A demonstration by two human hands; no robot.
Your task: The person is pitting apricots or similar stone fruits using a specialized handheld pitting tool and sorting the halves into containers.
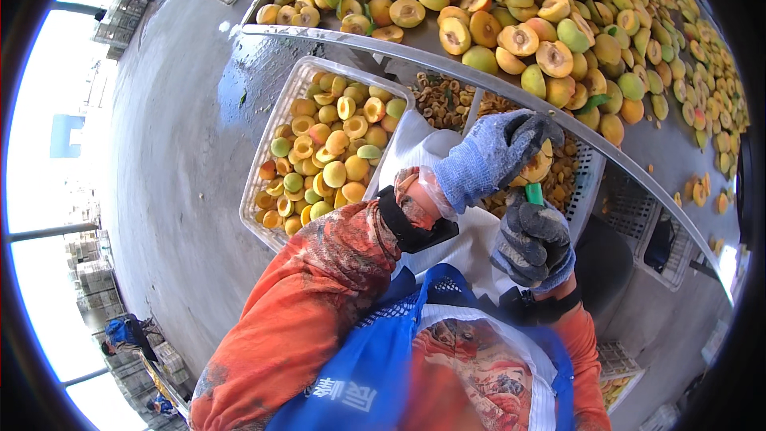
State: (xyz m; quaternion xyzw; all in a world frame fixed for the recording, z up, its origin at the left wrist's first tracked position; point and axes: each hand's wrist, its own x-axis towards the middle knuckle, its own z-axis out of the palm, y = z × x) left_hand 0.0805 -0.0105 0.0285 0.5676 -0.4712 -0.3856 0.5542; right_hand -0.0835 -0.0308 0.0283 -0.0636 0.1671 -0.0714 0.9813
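My left hand [493, 153], in a blue knit glove with a dark grey coated palm, is closed round a halved yellow peach [538, 166]. Just below it, my right hand [533, 246], gloved the same way, grips a small tool with a green handle [534, 193]. The tool's upper end meets the peach; its tip is hidden, so I cannot tell its exact kind. Both hands are in front of the metal table edge [447, 54], above a crate [589, 179] holding peach pits and scraps.
Many halved peaches [550, 56] cover the metal table, some with pits in them. A white crate [254, 191] full of pitted halves stands on the floor to the left. More crates [674, 251] sit under the table at right. Stacked crates [96, 283] and people are far left.
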